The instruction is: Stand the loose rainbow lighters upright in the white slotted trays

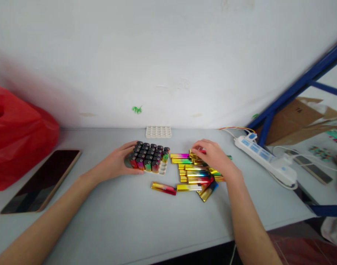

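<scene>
My left hand (121, 161) curls around the left side of a white holed tray (163, 168), with its fingers and thumb against the lighters in it. Several lighters (148, 156) stand upright there in close rows, black ends up, with shiny rainbow bodies; part of the tray's right side shows bare holes. To the right, my right hand (212, 152) reaches over a loose pile of gold and rainbow lighters (194, 173). Its thumb and fingers pinch a lighter at the pile's far edge, mostly hidden by the hand. A red-and-gold lighter (164, 188) lies nearer to me.
A second white holed tray (158, 132) lies by the wall. A dark-screened tablet (43, 180) and a red bag (19, 136) are at left. At right are a white power strip (265, 160) with cords, a blue metal frame (268, 127) and a cardboard box (295, 121).
</scene>
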Available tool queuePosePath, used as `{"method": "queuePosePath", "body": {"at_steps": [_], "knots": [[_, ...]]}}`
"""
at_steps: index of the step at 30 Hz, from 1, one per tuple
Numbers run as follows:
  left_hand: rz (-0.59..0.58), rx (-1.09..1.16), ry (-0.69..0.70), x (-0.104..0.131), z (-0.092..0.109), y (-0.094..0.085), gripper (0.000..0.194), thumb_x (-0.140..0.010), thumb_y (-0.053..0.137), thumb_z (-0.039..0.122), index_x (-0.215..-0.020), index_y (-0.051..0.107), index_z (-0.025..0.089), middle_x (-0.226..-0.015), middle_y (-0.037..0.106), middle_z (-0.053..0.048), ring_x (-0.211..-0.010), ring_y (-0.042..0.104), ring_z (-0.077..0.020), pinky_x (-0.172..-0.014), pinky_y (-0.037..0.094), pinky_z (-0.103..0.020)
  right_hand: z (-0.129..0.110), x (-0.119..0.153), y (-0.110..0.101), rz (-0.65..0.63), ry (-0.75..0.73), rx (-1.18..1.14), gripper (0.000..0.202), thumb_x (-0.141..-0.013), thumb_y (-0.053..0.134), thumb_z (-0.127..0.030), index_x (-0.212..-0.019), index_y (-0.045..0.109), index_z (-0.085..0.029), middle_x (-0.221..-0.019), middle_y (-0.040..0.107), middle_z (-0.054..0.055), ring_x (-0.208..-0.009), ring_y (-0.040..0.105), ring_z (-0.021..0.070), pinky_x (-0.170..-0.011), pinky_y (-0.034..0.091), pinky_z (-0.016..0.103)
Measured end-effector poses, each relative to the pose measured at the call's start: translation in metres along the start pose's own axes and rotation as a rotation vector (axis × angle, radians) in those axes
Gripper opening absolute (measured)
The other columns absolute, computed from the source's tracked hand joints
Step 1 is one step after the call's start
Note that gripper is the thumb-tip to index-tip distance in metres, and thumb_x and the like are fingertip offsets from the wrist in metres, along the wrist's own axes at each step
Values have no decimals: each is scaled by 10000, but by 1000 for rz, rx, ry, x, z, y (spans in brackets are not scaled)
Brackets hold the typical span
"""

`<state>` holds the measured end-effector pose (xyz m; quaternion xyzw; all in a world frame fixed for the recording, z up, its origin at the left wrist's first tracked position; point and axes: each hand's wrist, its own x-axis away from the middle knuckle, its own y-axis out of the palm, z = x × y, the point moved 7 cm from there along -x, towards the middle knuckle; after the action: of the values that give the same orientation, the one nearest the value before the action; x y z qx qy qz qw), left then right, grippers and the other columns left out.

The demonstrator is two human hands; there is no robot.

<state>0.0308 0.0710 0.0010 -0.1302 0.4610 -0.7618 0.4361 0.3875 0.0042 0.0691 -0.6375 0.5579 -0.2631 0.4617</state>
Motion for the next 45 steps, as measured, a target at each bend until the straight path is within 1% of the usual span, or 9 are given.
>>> {"method": "queuePosePath", "body": {"at_steps": [5, 9, 17, 21, 26, 30, 33, 37, 45], "knots": [[-10, -6, -27, 0, -2, 2, 902, -661, 945, 750, -1393, 770, 253, -1665, 640, -150, -1491, 643, -461, -1341, 462, -551, 53, 20, -15, -136, 128, -71, 135, -1007, 763, -268, -1092, 857, -220, -1109, 855, 84, -1008, 782, 264, -946, 569, 389], [-19, -2, -30, -1, 1, 1, 911, -683, 929, 758, -1413, 755, 241, -1675, 626, -162, -1511, 628, -447, -1354, 442, -545, 59, 24, -10, -180, 164, -60, 152, -970, 785, -267, -1091, 856, -209, -1114, 862, 90, -1027, 790, 285, -942, 579, 399], [0, 24, -24, 0, 5, -1, 895, -677, 936, 724, -1427, 751, 271, -1660, 646, -124, -1499, 636, -456, -1345, 473, -533, 27, 11, -25, 122, 122, -132, 363, -1094, 609, -465, -1242, 823, -212, -814, 797, 36, -707, 695, 223, -703, 512, 326], [-12, 29, -45, -1, 7, 0, 942, -672, 923, 768, -1433, 739, 243, -1667, 634, -153, -1510, 627, -458, -1357, 456, -529, 12, 0, -7, 209, 130, -314, 429, -1043, 671, -575, -1199, 840, -213, -811, 758, 29, -678, 611, 202, -663, 465, 326], [-15, 36, -42, -1, 8, 1, 902, -665, 917, 822, -1344, 784, 243, -1685, 614, -165, -1513, 624, -454, -1353, 458, -556, -15, -11, 36, 144, 177, -698, 589, -939, 704, -807, -840, 676, -227, -700, 580, -19, -668, 547, 179, -627, 456, 311], [-6, 37, -24, 0, 10, -1, 919, -661, 914, 850, -1346, 788, 250, -1667, 632, -163, -1510, 629, -452, -1341, 471, -565, -45, -8, 58, -34, 178, -988, 562, -1047, 529, -811, -914, 564, -267, -769, 624, -9, -666, 592, 187, -654, 545, 335], [-11, 41, -15, 0, 12, -2, 926, -687, 911, 839, -1373, 775, 232, -1664, 631, -180, -1507, 630, -449, -1335, 465, -598, -58, -6, 64, -134, 169, -1098, 517, -1039, 562, -797, -1009, 549, -281, -721, 525, -62, -565, 470, 152, -566, 483, 300], [-24, 29, -11, 0, 12, -1, 922, -705, 885, 867, -1348, 777, 216, -1663, 628, -184, -1509, 631, -426, -1342, 463, -542, -54, -6, 63, -31, 206, -897, 602, -1014, 553, -846, -858, 532, -265, -665, 363, -81, -566, 321, 133, -508, 290, 272], [-25, 25, -22, 0, 10, 0, 916, -702, 905, 823, -1377, 761, 221, -1676, 618, -175, -1516, 623, -424, -1365, 435, -527, -60, -6, 48, 185, 155, -505, 584, -1013, 556, -633, -615, 346, -262, -577, 308, -58, -592, 325, 124, -584, 234, 310]]}}
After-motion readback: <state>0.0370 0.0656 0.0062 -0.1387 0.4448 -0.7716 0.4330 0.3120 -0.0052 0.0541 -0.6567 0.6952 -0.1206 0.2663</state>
